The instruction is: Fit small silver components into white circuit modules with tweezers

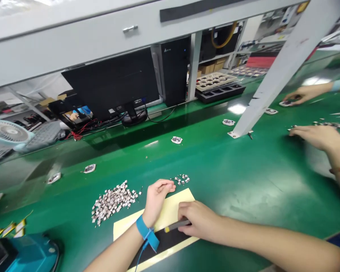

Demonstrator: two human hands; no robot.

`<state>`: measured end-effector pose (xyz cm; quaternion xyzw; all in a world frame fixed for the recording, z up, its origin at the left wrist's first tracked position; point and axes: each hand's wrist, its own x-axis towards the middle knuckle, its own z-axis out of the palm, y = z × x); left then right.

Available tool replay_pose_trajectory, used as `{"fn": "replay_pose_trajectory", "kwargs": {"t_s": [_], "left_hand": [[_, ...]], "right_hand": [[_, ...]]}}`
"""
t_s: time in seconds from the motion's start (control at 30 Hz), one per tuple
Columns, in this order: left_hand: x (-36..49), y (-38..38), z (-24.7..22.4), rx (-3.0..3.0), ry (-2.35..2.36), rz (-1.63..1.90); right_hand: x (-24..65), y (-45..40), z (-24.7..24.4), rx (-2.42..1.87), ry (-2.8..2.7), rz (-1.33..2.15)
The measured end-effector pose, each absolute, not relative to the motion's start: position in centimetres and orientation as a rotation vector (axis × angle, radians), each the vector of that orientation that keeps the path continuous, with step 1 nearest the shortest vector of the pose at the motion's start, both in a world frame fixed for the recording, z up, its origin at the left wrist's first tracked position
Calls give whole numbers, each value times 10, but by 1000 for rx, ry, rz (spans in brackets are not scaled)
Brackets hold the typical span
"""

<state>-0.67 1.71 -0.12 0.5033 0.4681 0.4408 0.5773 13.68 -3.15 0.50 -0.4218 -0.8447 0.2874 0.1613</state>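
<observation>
My left hand (157, 196), with a blue wrist strap (147, 233), reaches over a pale yellow sheet (184, 197). Its fingers are pressed together beside a small group of tiny silver-white parts (183, 180); what they hold, if anything, is hidden. Closed around a dark grey, stick-shaped tool with a yellow end (175, 226), my right hand (198, 219) rests over the sheet and its black strip (170, 243). A larger heap of the same tiny parts (113, 202) lies left of the sheet.
White oval pieces, one here (176, 140), stand along the green bench (243, 177). A monitor (113, 83) and grey post (272, 75) rise behind. At right, another person's hands (314, 136) work. A teal device (31, 251) sits at lower left.
</observation>
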Motion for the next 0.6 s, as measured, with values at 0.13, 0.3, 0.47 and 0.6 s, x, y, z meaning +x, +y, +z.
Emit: {"fn": "replay_pose_trajectory", "kwargs": {"t_s": [0.13, 0.3, 0.47, 0.6], "left_hand": [[-6, 18, -1, 1161, 1049, 1044], [-3, 15, 2, 1121, 984, 1010], [-1, 10, 6, 1089, 934, 968], [-2, 9, 9, 1105, 909, 934]], "right_hand": [[146, -12, 11, -1221, -2070, 986], [155, 9, 16, -1259, -1663, 1108], [153, 14, 10, -1211, -1487, 1248], [153, 14, 10, -1213, -1371, 1263]]}}
